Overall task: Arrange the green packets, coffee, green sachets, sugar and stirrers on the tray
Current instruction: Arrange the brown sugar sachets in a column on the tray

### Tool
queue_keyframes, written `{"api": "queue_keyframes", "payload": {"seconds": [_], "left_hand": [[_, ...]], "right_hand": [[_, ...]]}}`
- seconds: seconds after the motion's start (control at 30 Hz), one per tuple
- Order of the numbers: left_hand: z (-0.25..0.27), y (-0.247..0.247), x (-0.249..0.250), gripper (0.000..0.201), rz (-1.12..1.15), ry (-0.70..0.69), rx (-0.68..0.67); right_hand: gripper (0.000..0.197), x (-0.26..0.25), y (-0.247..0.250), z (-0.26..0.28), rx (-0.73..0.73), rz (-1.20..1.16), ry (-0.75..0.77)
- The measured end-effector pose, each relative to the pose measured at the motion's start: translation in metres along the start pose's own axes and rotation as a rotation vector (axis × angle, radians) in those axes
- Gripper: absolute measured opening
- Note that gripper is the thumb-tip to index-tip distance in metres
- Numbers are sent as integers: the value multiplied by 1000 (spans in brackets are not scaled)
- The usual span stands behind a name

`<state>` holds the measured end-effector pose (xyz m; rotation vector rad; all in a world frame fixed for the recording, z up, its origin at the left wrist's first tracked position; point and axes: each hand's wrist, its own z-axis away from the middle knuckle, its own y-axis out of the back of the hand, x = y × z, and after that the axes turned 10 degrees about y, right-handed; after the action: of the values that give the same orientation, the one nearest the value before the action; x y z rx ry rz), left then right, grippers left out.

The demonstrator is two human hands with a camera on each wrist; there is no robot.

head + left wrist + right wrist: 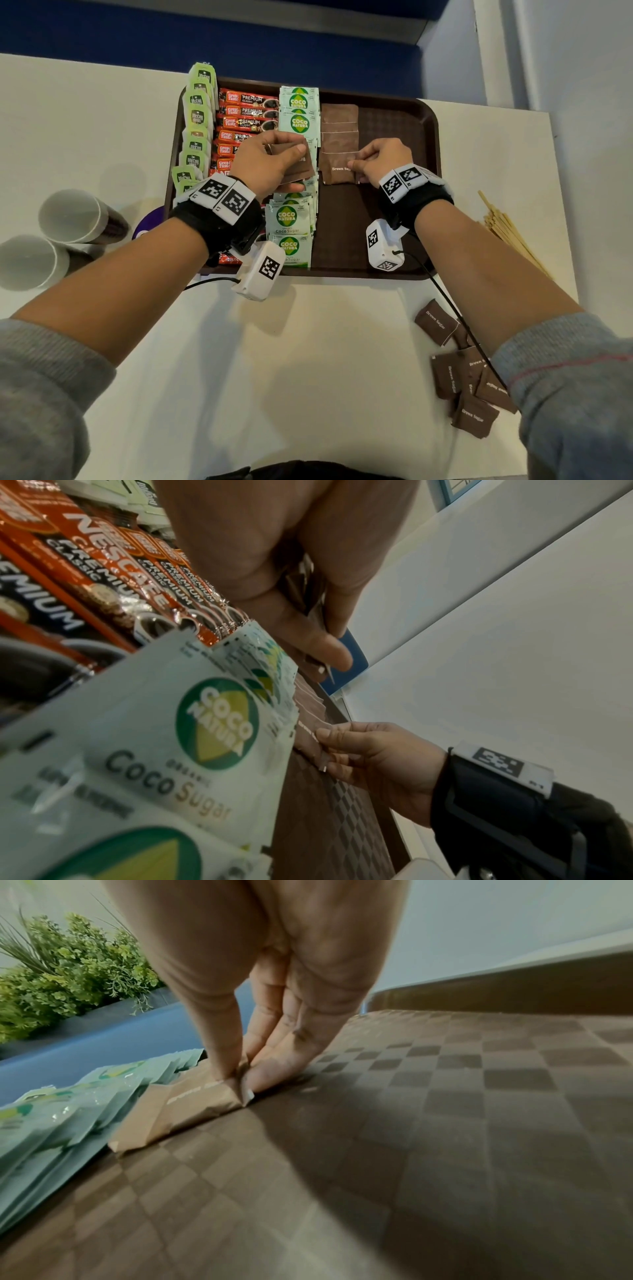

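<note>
Your right hand [380, 161] pinches the near edge of a brown sugar sachet [339, 169] between thumb and forefinger, pressing it down onto the tray [424, 137]. The right wrist view shows the fingertips [260, 1081] meeting on the sachet's crimped end with the packet flat on the chequered floor. That low pinch looks chosen so you can slide the sachet square against the ones above it, extending the brown column in the centre of the head view.

Your left hand [270, 161], just left of centre, is curled around a small stack of further brown sachets [294, 164], thumb on top. It hovers over the Coco Natura green sachets [291, 219], probably as a ready supply, so the right hand can draw one at a time.

Outward from there, the tray reads in columns: green packets [197, 120] standing along the left rim, red coffee sticks [246, 113] beside them, then the green sachets, then the sugar. The right part of the tray is bare, likely kept for the stirrers [507, 229], which lie on the table [308, 342] at the right edge of the frame. More loose brown sugar sachets [462, 377] are scattered at lower right, near your right forearm. Two paper cups [51, 236] sit off the tray at far left.
</note>
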<state>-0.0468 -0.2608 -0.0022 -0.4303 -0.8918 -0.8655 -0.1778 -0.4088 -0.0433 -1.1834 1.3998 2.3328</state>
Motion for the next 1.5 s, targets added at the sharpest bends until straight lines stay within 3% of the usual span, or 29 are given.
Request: {"api": "queue_keyframes", "payload": {"seconds": [0.53,0.7,0.87,1.0,1.27,1.5], "left_hand": [[2,-1,1,11,12,33,5],[4,-2,-1,25,35,27,-58],[8,-2,-3,39,-41,-2,-76],[8,0,-3,40,-53,-12,-67],[9,-1,-1,9,36,-30,-29],[8,-3,-1,13,11,6,-16]], "right_hand": [[21,-7,-3,4,23,-99,-38],[26,-17,4,6,74,-6,92],[24,-51,7,24,-239,-153,268],[20,-61,8,26,-329,-175,323],[15,-55,14,19,-217,-217,362],[26,-49,13,19,-172,-281,345]]}}
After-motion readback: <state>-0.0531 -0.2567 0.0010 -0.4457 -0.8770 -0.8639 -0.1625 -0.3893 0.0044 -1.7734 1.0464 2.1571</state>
